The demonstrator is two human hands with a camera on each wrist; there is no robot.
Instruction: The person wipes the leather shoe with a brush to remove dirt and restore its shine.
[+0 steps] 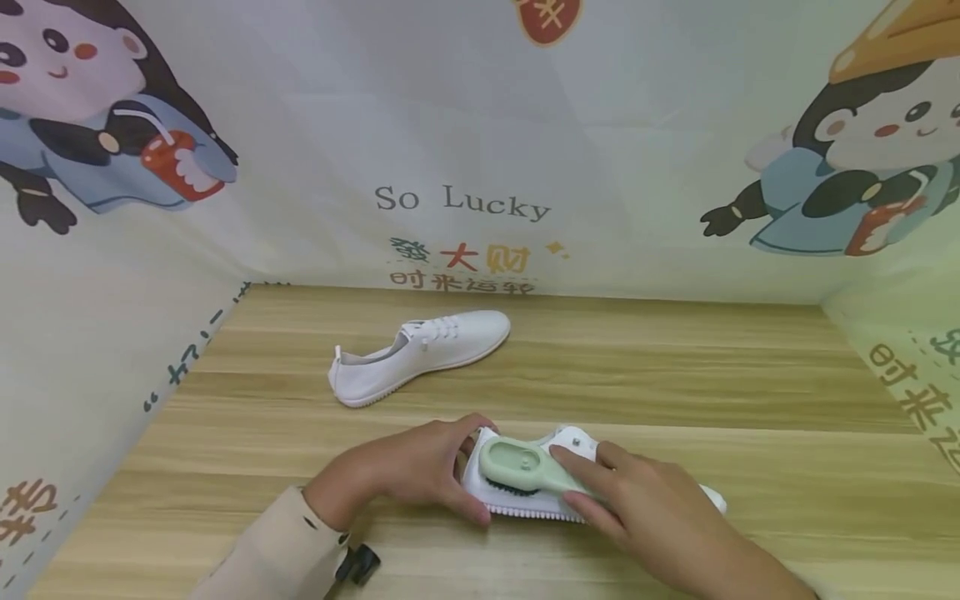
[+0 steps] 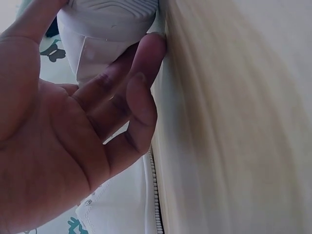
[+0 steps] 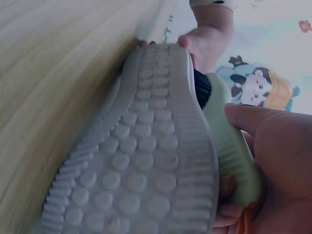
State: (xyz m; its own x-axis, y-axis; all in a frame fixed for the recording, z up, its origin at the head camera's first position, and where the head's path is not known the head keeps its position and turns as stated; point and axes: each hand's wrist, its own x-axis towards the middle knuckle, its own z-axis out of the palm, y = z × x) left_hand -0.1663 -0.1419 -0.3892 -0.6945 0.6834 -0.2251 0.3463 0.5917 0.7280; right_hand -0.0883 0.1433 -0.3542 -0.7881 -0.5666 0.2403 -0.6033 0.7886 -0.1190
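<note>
A white lace-up shoe [image 1: 551, 505] lies on its side, its studded sole [image 3: 141, 146] facing the person. At the heel end my left hand [image 1: 420, 467] grips the shoe, thumb at the near side and fingers round the far side. The left wrist view shows the curled fingers [image 2: 141, 100] against the heel. My right hand [image 1: 667, 508] holds a pale green scrubbing brush [image 1: 516, 463] by its handle. Dark bristles [image 3: 202, 88] point down onto the shoe's upper near the heel. The right hand covers much of the shoe's toe half.
Another white shoe [image 1: 427, 358] stands upright farther back on the wood-grain tabletop [image 1: 675, 367]. Printed cloth walls [image 1: 637, 167] enclose the back and both sides. An orange cord [image 3: 246, 222] hangs at the brush handle's end. A black strap piece [image 1: 360, 564] sits by the left cuff.
</note>
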